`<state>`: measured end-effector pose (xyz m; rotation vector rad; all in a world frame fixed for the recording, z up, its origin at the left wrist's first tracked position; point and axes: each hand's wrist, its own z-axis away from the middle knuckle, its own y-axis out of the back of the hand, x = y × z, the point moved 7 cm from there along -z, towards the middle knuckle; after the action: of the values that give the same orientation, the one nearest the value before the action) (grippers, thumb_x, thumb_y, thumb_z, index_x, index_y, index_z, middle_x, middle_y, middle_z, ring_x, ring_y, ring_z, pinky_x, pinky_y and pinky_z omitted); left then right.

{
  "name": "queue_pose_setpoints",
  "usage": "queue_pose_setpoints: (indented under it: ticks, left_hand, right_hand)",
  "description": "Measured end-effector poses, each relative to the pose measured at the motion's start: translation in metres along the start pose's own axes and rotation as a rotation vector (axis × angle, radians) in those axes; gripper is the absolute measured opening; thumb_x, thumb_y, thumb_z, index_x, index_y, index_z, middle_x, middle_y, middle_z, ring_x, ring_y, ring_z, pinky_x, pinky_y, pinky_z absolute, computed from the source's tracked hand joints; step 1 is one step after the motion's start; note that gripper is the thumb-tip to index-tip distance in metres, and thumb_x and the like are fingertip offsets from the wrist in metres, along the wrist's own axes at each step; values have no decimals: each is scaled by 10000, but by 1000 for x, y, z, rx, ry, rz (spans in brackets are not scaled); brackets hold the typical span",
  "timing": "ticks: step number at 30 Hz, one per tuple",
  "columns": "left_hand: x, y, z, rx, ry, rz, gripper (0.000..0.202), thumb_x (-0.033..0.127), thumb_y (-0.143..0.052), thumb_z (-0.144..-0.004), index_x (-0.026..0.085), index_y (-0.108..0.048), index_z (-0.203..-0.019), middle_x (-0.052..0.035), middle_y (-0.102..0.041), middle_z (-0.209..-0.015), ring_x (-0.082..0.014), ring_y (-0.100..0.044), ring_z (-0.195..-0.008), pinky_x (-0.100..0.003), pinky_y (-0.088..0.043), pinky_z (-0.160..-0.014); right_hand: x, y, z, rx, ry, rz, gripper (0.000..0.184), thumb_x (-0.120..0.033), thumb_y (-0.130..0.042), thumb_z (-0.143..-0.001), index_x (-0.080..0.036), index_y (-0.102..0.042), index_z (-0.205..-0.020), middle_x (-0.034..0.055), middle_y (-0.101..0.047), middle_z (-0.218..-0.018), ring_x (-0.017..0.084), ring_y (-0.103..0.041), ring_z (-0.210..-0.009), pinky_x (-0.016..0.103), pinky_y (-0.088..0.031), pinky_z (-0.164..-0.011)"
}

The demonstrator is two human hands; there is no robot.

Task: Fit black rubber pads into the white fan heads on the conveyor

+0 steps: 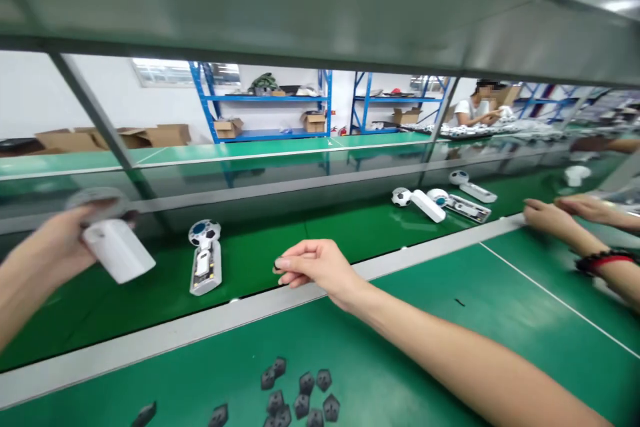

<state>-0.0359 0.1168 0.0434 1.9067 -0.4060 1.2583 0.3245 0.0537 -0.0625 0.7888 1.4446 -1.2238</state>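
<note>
My left hand (75, 233) is closed around a white plastic device (120, 250) above the green belt; its round end is blurred by motion. My right hand (320, 270) hovers over the belt's near edge, thumb and fingers pinching a small black piece (278, 265), mostly hidden by the fingertips. Between the hands, a device with a football-patterned head (204, 232) lies on the belt, its handle open with the inner parts showing. Several loose black pentagon pieces (306, 383) are scattered on the green table in front of me.
Along the belt (300, 220) to the right lie several similar devices (427, 205). A neighbour's hands (560, 217) work at the right edge. An overhead shelf (250, 7) on metal posts spans the top. Another person (475, 110) sits across the line, with blue racks (265, 99) behind.
</note>
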Motion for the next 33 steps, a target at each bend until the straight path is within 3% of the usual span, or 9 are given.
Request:
queue_pose_setpoints:
  ticks: [2, 6, 8, 10, 14, 19, 23, 29, 33]
  left_hand:
    - [5, -6, 32, -41, 153, 363, 220, 252, -464, -1044, 170, -569, -868, 52, -656, -601, -107, -617, -551, -214, -563, -574]
    - [28, -35, 122, -287, 98, 734, 251, 442, -599, -937, 193, -600, -909, 25, -652, -625, -133, -528, -439, -239, -480, -434]
    - [31, -57, 163, -460, 94, 794, 412, 588, -644, -863, 177, -639, -898, -8, -629, -600, -139, -487, -389, -270, -446, -400]
    - [30, -72, 194, -617, 95, 813, 488, 676, -647, -833, 191, -663, -879, -17, -612, -585, -137, -468, -353, -271, -403, -382]
    - [27, -72, 223, -721, 34, 823, 504, 719, -676, -819, 221, -695, -894, -24, -615, -581, -153, -488, -328, -269, -361, -348]
    - [25, -70, 237, -764, 26, 879, 597, 762, -746, -761, 197, -695, -948, -22, -630, -595, -146, -498, -331, -236, -380, -327]
    - [19, -77, 247, -788, 32, 917, 626, 781, -761, -750, 200, -709, -974, -17, -617, -587, -138, -498, -351, -218, -392, -323]
    - [11, -79, 255, -792, 80, 938, 601, 780, -784, -731, 230, -724, -968, -5, -608, -612, -126, -493, -335, -219, -383, -317]
    - [12, -73, 259, -804, 44, 909, 575, 764, -762, -752, 238, -712, -981, -3, -583, -630, -133, -491, -353, -237, -388, -323]
  right_hand:
    - [-7, -4, 3, 8, 6, -40, 653, -648, -1014, -400, -156, -764, -748, 59, -790, -747, 176, -761, -667, 272, -618, -668]
    - [-19, -19, 23, -32, 104, -45, 463, -515, -1031, -541, -175, -778, -728, 13, -751, -643, 161, -720, -596, 242, -558, -567]
    - [-34, -22, 37, -11, 319, 53, 276, -395, -992, -694, -197, -803, -724, 12, -760, -660, 160, -699, -600, 245, -522, -541]
    - [-55, -25, 58, 16, 650, 204, 129, -264, -914, -836, -217, -825, -757, 19, -792, -738, 166, -715, -655, 259, -534, -575]
    - [-80, -40, 107, -56, 1299, 577, 96, -125, -769, -981, -200, -814, -941, 39, -842, -888, 176, -772, -727, 291, -581, -655]
    - [-82, -41, 127, -78, 1514, 915, 101, -86, -747, -975, -171, -774, -1022, 45, -849, -939, 185, -779, -717, 317, -552, -584]
    - [-82, -42, 123, -98, 1416, 764, 115, -98, -746, -979, -208, -769, -1001, 35, -844, -900, 189, -774, -697, 310, -571, -598]
    - [-52, -48, 85, -44, 630, 132, 182, -241, -840, -899, -241, -710, -772, -9, -754, -704, 155, -685, -530, 250, -549, -504]
    - [-39, -59, 85, -94, 486, 36, 245, -367, -800, -927, -230, -652, -787, -5, -706, -683, 156, -677, -546, 253, -545, -536]
